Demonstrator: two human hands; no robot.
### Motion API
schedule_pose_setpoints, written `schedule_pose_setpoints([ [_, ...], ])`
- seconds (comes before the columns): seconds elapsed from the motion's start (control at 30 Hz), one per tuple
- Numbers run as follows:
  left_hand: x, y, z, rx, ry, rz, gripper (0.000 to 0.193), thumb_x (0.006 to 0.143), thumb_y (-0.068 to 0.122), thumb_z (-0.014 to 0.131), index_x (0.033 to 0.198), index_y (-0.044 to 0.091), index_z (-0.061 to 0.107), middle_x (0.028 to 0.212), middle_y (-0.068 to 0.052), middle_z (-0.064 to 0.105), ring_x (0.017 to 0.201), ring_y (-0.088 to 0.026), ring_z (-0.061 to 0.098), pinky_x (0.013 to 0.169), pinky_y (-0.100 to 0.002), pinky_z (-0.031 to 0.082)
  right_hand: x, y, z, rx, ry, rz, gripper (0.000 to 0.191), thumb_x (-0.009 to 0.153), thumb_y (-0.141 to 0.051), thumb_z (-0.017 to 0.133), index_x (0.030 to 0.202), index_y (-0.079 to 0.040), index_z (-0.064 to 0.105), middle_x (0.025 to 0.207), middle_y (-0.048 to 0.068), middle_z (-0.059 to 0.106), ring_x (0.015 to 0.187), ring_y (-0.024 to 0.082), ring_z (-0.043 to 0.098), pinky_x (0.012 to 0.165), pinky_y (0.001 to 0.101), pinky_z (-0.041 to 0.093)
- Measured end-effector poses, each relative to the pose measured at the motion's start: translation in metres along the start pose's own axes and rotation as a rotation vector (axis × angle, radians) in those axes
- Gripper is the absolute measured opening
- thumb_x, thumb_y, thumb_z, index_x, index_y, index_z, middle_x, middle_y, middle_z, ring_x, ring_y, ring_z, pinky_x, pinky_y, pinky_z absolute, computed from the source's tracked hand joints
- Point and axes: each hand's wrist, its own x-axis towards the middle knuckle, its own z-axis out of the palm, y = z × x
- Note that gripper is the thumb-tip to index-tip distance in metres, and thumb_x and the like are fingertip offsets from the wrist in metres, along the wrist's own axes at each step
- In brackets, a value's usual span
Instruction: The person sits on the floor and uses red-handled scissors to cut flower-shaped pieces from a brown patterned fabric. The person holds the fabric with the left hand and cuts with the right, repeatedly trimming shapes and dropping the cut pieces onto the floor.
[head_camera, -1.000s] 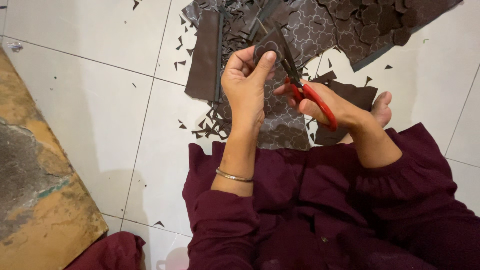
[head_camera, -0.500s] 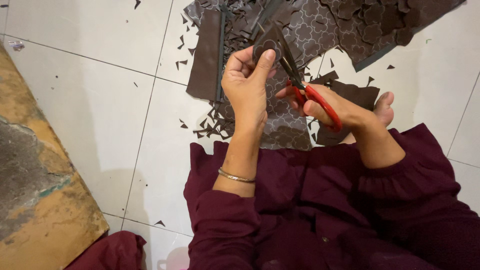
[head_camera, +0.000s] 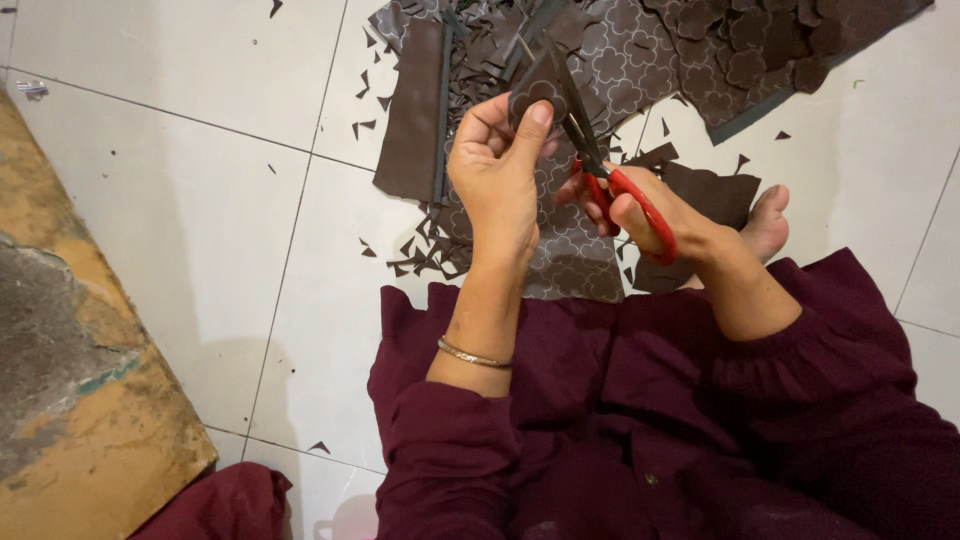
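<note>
Your left hand (head_camera: 497, 175) pinches a small dark cutout (head_camera: 538, 92) while your right hand (head_camera: 640, 205) grips the red-handled scissors (head_camera: 610, 170) trimming it above the floor (head_camera: 200, 200), many cut shapes (head_camera: 760, 50) piled, patterned sheet (head_camera: 575, 250) seemingly remaining.

Small dark brown piece (head_camera: 537, 92), apparently flower-shaped, between red-handled scissors (head_camera: 600, 175)

White tiled floor (head_camera: 180, 230), dark patterned sheets (head_camera: 640, 60), scattered offcuts (head_camera: 420, 250), perhaps leather

Maroon gathered-cuff sleeves (head_camera: 800, 360), thin metal bangle (head_camera: 473, 354)
</note>
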Motion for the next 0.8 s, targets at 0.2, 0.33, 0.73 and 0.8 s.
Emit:
schedule_pose_setpoints([
  [0.2,0.001,0.000,0.000,-0.018,-0.007,0.005,0.021,0.094,0.004,0.077,0.111,-0.002,0.066,0.097,-0.008,0.074,0.083,-0.011,0.069,0.074,-0.025,0.058,0.000,-0.001,-0.002,0.011,0.015,0.018,0.117,0.068,-0.105,0.032,0.105,0.002,0.062,0.075,0.000,0.050,0.065,0.012,0.052,0.059,0.0293,0.046],
  [0.33,0.001,0.002,0.000,-0.006,-0.001,-0.023,0.022,0.093,0.005,0.077,0.111,-0.001,0.066,0.096,-0.008,0.074,0.083,-0.011,0.069,0.074,-0.025,0.059,0.001,-0.004,-0.004,-0.020,0.011,0.005,0.114,0.069,-0.106,0.029,0.094,0.001,0.061,0.070,-0.001,0.050,0.062,0.010,0.055,0.057,0.0274,0.047],
  [0.73,0.004,0.005,-0.002,0.034,-0.011,-0.037,0.027,0.092,0.008,0.079,0.113,-0.002,0.066,0.096,-0.008,0.075,0.081,-0.011,0.070,0.073,-0.025,0.060,-0.003,-0.014,-0.008,0.020,0.017,0.115,0.114,0.059,-0.109,0.032,0.086,-0.002,0.061,0.063,-0.003,0.048,0.056,0.008,0.051,0.050,0.0247,0.042],
  [0.8,0.005,0.004,-0.002,0.042,-0.012,-0.036,0.027,0.092,0.008,0.079,0.114,-0.002,0.066,0.096,-0.009,0.075,0.081,-0.012,0.070,0.073,-0.025,0.059,-0.003,-0.013,-0.008,0.027,0.027,0.135,0.113,0.057,-0.109,0.032,0.083,-0.003,0.060,0.062,-0.003,0.048,0.055,0.008,0.051,0.049,0.0248,0.042],
])
